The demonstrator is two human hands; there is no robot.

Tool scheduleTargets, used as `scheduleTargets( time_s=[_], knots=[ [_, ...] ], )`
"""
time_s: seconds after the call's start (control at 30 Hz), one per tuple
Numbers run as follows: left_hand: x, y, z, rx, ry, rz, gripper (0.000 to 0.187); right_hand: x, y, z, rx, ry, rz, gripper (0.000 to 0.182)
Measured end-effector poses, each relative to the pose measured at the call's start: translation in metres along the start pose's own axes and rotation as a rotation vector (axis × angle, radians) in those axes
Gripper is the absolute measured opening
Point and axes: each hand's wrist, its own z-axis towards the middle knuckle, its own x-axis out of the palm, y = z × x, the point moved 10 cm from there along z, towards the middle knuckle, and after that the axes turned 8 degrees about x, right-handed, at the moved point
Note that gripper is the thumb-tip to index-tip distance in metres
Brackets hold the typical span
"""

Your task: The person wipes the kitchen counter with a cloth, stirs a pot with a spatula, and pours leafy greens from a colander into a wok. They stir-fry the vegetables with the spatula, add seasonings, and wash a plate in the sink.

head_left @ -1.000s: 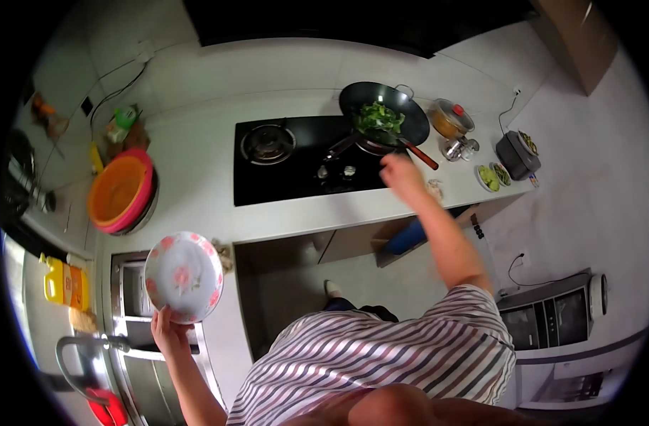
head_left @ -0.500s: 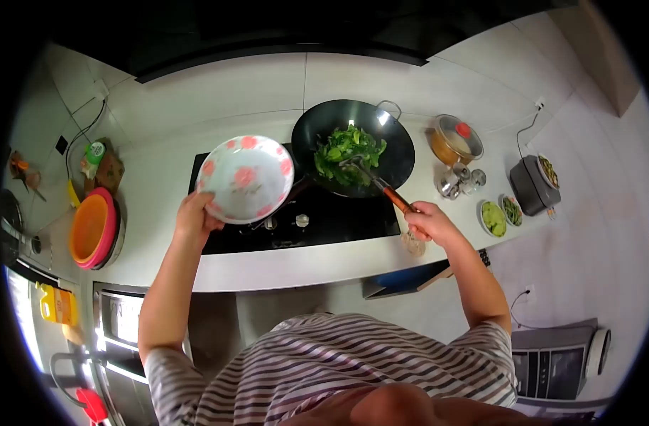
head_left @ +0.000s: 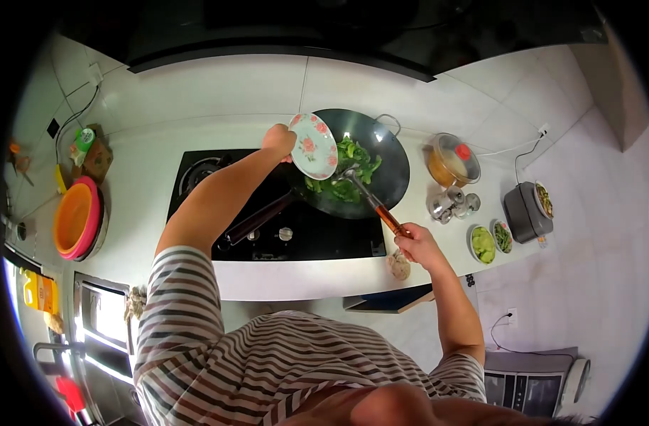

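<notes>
My left hand (head_left: 280, 142) grips the rim of a white plate with pink flowers (head_left: 312, 148), which is tilted over the left side of a dark wok (head_left: 390, 167). Green leafy vegetables (head_left: 358, 157) lie in the wok, partly hidden by the plate. In my right hand (head_left: 417, 245) is the wooden handle of a metal spatula (head_left: 385, 214), its head among the leaves. The wok's long handle (head_left: 260, 219) points toward the lower left, over the black stove (head_left: 324, 238).
Right of the wok stand a lidded glass pot (head_left: 454, 160), small jars (head_left: 449, 204), two small dishes of green food (head_left: 483, 245) and a grey appliance (head_left: 527, 211). Orange and pink basins (head_left: 77, 219) are at the left. A black hood edge (head_left: 282, 57) hangs above.
My left hand has moved the plate up and right, from beside the wok to over its left side, and tilted it. My right hand still holds the spatula in the leaves.
</notes>
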Motion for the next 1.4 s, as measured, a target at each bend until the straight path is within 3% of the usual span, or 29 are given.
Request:
scheduleTargets(
  time_s=[0.07, 0.13, 0.27, 0.33, 0.37, 0.43, 0.47, 0.57, 0.63, 0.67, 0.73, 0.8, 0.9, 0.93, 1.0, 1.03, 1.1, 1.27, 1.4],
  knots=[
    [0.010, -0.018, 0.009, 0.020, -0.001, 0.127, 0.022, -0.001, 0.001, -0.002, 0.013, 0.007, 0.012, 0.017],
    [0.012, -0.058, 0.026, 0.409, -0.232, 0.569, 0.023, 0.003, 0.003, -0.007, 0.033, 0.028, 0.039, 0.015],
    [0.023, -0.109, 0.024, 0.544, -0.084, 0.661, 0.026, -0.005, 0.009, -0.022, 0.129, 0.009, 0.082, 0.018],
    [0.007, -0.113, 0.033, 0.521, -0.216, 0.557, 0.027, -0.015, 0.008, -0.027, 0.145, 0.009, 0.103, 0.017],
    [0.006, -0.108, 0.045, 0.519, -0.215, 0.555, 0.027, -0.023, 0.015, -0.030, 0.115, -0.028, 0.007, 0.017],
    [-0.005, -0.071, 0.071, 0.372, -0.247, 0.162, 0.025, -0.038, 0.033, -0.038, 0.017, -0.090, -0.240, 0.018],
    [-0.011, -0.071, 0.066, 0.373, -0.242, 0.161, 0.025, -0.043, 0.051, -0.049, 0.032, -0.142, -0.386, 0.018],
    [0.001, -0.038, 0.044, -0.038, 0.012, -0.480, 0.020, -0.041, 0.127, -0.073, -0.357, -0.271, -1.020, 0.018],
    [0.004, -0.021, 0.031, -0.079, 0.052, -0.601, 0.021, -0.027, 0.165, -0.081, -0.566, -0.281, -1.303, 0.022],
    [0.008, -0.013, 0.020, -0.121, 0.089, -0.722, 0.022, -0.024, 0.185, -0.084, -0.568, -0.281, -1.300, 0.022],
    [-0.003, -0.009, -0.012, -0.120, 0.069, -0.740, 0.024, -0.002, 0.196, -0.078, -0.444, -0.164, -1.614, 0.023],
    [-0.017, 0.005, -0.036, -0.134, 0.018, -0.805, 0.024, 0.013, 0.205, -0.069, -0.483, -0.136, -1.719, 0.016],
    [-0.066, 0.014, -0.090, -0.085, -0.040, -0.840, 0.023, 0.037, 0.190, -0.052, -0.493, -0.131, -1.866, 0.010],
    [-0.088, 0.015, -0.116, -0.108, -0.156, -0.860, 0.024, 0.038, 0.176, -0.037, -0.455, -0.152, -1.909, 0.010],
    [-0.124, 0.014, -0.167, -0.066, -0.290, -0.967, 0.027, 0.033, 0.126, 0.011, -0.374, -0.151, -1.783, 0.016],
    [-0.142, 0.031, -0.183, -0.014, -0.258, -0.892, 0.030, 0.032, 0.104, 0.030, -0.373, -0.200, -1.708, 0.020],
    [-0.177, 0.054, -0.232, -0.022, -0.390, -0.840, 0.027, 0.035, 0.073, 0.054, -0.383, -0.245, -1.635, 0.026],
    [-0.228, 0.104, -0.346, -0.085, -0.680, -0.693, 0.024, 0.036, 0.068, 0.027, -0.570, -0.361, -1.123, 0.032],
    [-0.231, 0.152, -0.392, -0.107, -0.702, -0.788, 0.023, 0.017, 0.074, 0.016, -0.428, -0.427, -1.082, 0.034]
  ],
)
